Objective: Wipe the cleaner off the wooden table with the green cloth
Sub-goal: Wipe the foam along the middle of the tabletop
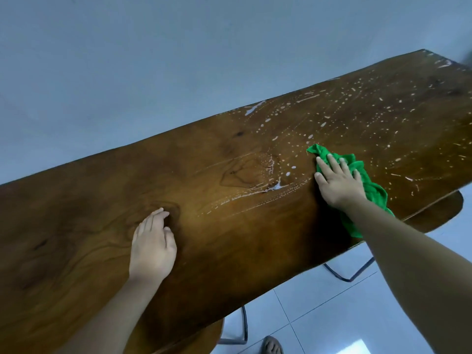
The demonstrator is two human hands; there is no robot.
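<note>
A long wooden table [76,226] slants across the view from lower left to upper right. White drops and streaks of cleaner [344,116] speckle its right half, with a small puddle [277,186] near the middle. My right hand [337,182] presses flat on a crumpled green cloth [367,190], fingers spread, near the table's front edge. My left hand [153,246] rests palm down on the bare wood to the left, holding nothing.
A pale wall runs behind the table's far edge. White floor tiles [319,315] show below the front edge, with dark metal table legs [344,275], rounded wooden seats [439,213] under the table, and a foot [272,346].
</note>
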